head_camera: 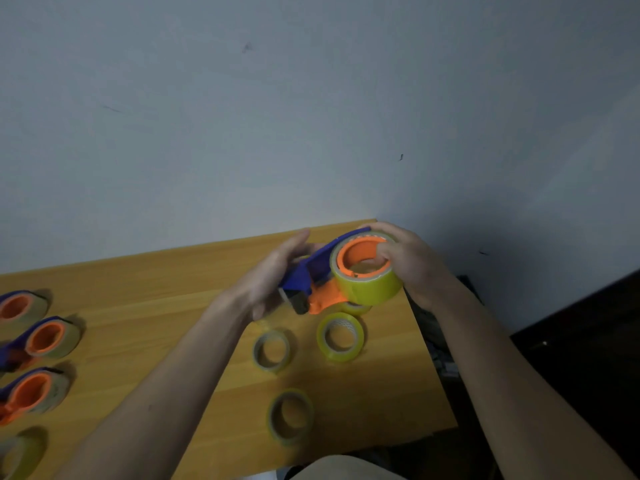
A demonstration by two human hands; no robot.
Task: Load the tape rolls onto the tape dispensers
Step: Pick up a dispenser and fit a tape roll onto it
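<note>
My left hand grips the blue-and-orange plastic tape dispenser while my right hand clasps the yellow-green tape roll seated on its orange hub, between both hands.

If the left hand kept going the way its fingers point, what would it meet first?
The left hand grips the blue dispenser, fingers pointing up and right; past its far end it would probably meet the wall, though depth is unclear.
</note>
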